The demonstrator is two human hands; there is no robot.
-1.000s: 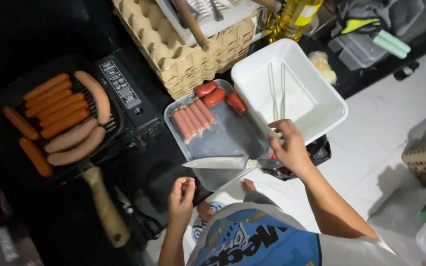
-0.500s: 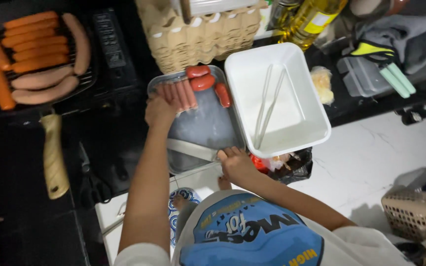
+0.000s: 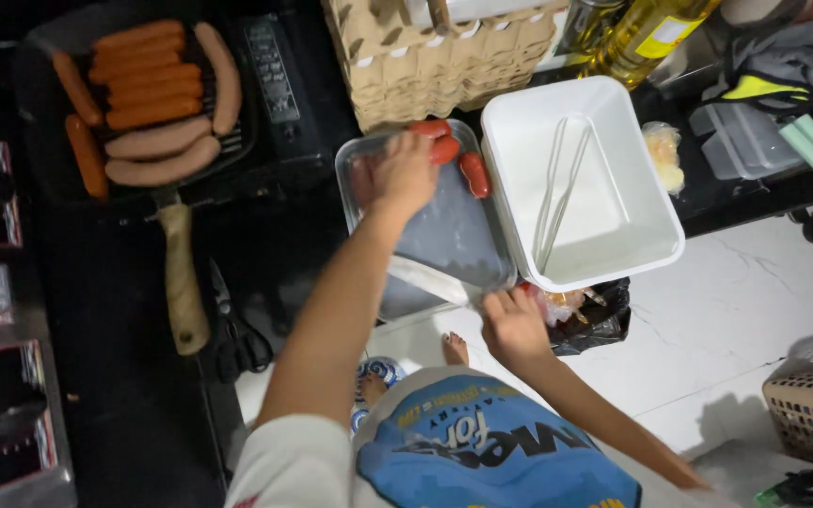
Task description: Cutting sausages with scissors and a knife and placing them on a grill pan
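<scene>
— What is the left hand (image 3: 405, 174) doing?

— It is reaching into the shallow clear plastic tray (image 3: 463, 240), and its fingers are curling down over the pink raw sausages at the tray's far end. Whether they are actually gripping one, I cannot tell; the hand is covering them.

— And just beyond those fingers?

— Three short red sausages (image 3: 458, 160) are lying in the tray's far corner, touching the fingertips' side.

— The right hand (image 3: 512, 325)?

— Its fingers are closing on the handle of a broad-bladed knife (image 3: 430, 278), which is lying across the tray's near edge. Just past that hand a deep white rectangular tub (image 3: 637, 202) is holding clear plastic tongs (image 3: 557, 188).

— Anything left of the left hand?

— Well apart, a black ridged grill pan with a wooden handle (image 3: 181, 282) is carrying browned sausages (image 3: 148, 99) on the dark counter (image 3: 124, 395).
</scene>
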